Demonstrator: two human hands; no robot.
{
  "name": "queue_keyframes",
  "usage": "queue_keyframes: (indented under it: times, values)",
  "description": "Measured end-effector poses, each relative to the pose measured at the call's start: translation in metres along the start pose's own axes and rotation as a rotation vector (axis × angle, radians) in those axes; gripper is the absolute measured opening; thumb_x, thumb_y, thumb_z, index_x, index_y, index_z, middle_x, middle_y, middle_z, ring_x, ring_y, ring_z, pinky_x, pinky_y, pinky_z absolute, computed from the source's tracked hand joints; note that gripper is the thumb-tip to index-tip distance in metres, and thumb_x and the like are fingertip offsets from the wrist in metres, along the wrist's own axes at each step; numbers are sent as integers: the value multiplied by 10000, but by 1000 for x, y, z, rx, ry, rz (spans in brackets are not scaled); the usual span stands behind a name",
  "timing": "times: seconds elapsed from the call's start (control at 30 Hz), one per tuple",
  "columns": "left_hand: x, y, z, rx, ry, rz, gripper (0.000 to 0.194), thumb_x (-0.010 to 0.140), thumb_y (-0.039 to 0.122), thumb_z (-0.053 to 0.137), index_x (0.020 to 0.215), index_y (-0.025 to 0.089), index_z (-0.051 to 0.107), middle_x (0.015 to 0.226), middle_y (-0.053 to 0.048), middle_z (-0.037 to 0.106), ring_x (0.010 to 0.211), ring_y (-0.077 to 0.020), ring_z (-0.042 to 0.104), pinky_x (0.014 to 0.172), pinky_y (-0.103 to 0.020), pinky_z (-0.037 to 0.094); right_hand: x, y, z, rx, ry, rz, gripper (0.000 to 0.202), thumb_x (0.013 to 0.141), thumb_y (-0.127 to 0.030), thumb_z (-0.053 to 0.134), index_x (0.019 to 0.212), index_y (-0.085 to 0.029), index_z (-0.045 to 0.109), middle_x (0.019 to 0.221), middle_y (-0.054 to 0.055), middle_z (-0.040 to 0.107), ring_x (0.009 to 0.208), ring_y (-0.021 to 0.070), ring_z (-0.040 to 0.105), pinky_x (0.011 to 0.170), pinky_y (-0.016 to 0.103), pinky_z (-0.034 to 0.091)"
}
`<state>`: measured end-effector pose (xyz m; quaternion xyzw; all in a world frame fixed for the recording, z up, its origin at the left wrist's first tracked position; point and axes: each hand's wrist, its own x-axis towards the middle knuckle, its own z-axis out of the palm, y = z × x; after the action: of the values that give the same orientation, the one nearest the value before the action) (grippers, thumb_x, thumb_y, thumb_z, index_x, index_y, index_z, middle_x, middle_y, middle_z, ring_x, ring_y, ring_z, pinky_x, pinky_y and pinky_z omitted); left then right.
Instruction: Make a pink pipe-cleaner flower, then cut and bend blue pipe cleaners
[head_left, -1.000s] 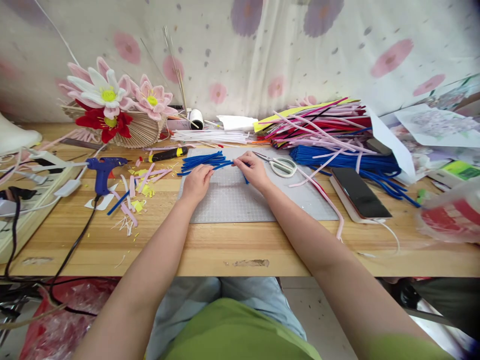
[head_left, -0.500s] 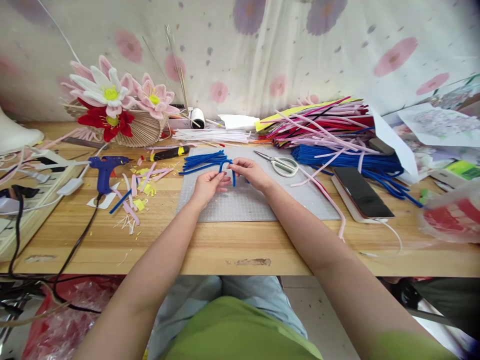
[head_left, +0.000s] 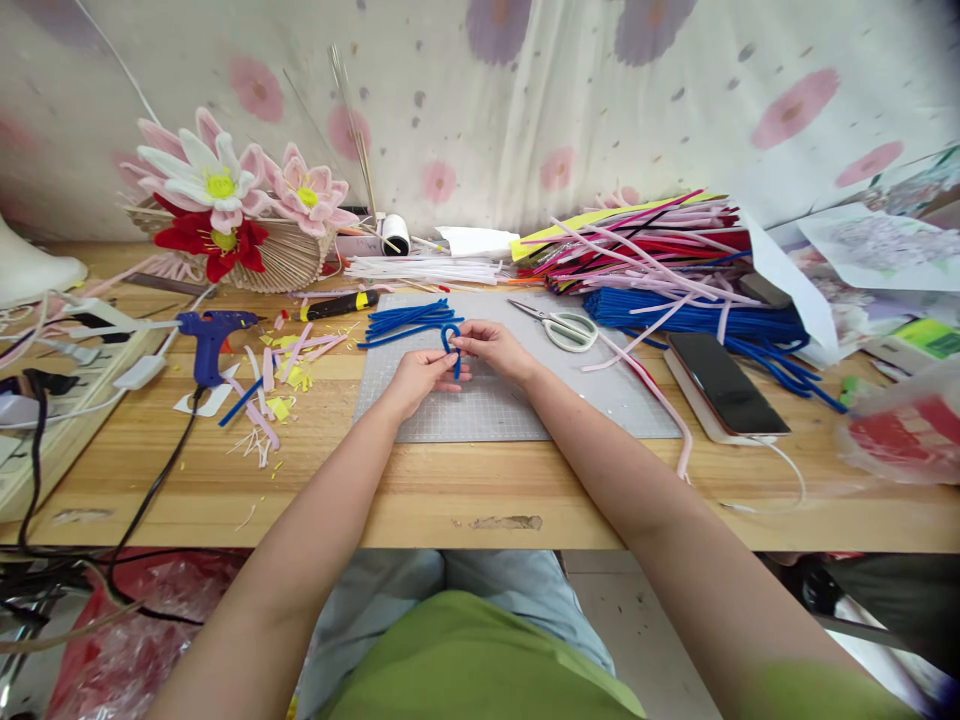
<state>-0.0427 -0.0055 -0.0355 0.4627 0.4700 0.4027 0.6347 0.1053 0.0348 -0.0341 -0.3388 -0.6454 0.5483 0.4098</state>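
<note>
A blue pipe cleaner is bent into a small loop above the grey cutting mat. My left hand pinches it from the left between thumb and forefinger, the other fingers partly spread beneath. From the right, my right hand closes its fingertips on the same piece. Just behind my hands, a small bunch of cut blue pipe cleaners lies on the mat. White-handled scissors rest on the mat to the right of my right hand.
A blue glue gun and scraps lie at the left, with fabric flowers behind. Bundled pink and red pipe cleaners, a blue bundle and a phone are on the right.
The blue pipe cleaner has gone from an open bend to a tighter, nearly closed loop. My hands have come slightly closer together around it.
</note>
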Motion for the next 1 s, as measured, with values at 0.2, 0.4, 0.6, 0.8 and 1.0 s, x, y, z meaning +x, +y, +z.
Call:
queue_keyframes:
  times: [0.2,0.4,0.6,0.8,1.0]
  values:
    - [1,-1,-1,39,21,-7,141,741,225,630,812,103,638,749,-73,674,675,-152,656,623,-298,541,1,5,0,-3,13,2,293,646,-433,666,695,-162,567,606,-43,513,597,77,473,589,225,384]
    - [2,1,-1,-15,-37,10,130,722,178,632,826,101,622,647,-18,632,557,-93,596,619,-274,526,-2,3,-6,242,3,73,382,667,-362,673,1015,-234,582,912,3,615,705,101,554,584,215,427]
    - [1,1,2,-82,-64,87,521,659,211,706,1098,144,433,612,14,633,549,-122,608,614,-313,524,-4,7,-16,496,-136,138,257,740,-351,618,926,-176,643,943,52,651,778,130,590,668,255,475]
    - [1,0,4,-76,-58,115,504,658,224,703,1061,153,409,598,19,637,527,-120,606,606,-305,517,-4,12,-18,600,-139,178,186,742,-293,635,889,-180,646,851,22,660,732,103,583,675,230,470]
    - [1,0,3,-91,-66,107,528,629,233,724,1034,151,395,585,12,639,508,-122,598,558,-285,508,-1,15,-18,639,-17,266,61,744,-201,646,763,-144,638,652,-14,612,568,52,521,578,175,436]
